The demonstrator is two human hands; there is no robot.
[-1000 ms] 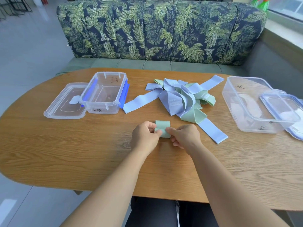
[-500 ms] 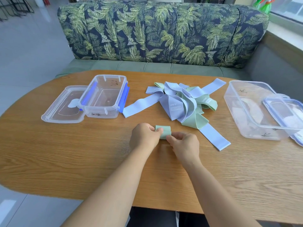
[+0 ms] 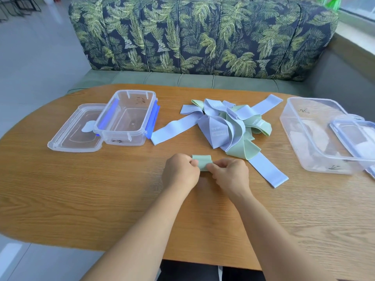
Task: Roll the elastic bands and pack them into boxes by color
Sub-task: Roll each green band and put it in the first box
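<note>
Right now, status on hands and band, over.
Left hand and right hand both pinch the green roll. Left box open, lid beside it. Loose band pile just beyond hands.

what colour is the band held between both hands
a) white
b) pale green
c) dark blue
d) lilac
b, the small roll pinched between the left hand and the right hand is pale green.

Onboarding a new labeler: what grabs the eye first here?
At table centre, the left hand and right hand pinch a small green band roll. Behind them sprawls a tangled pile of lilac and green bands, with a small clear box to its left and a larger clear box to its right.
</note>
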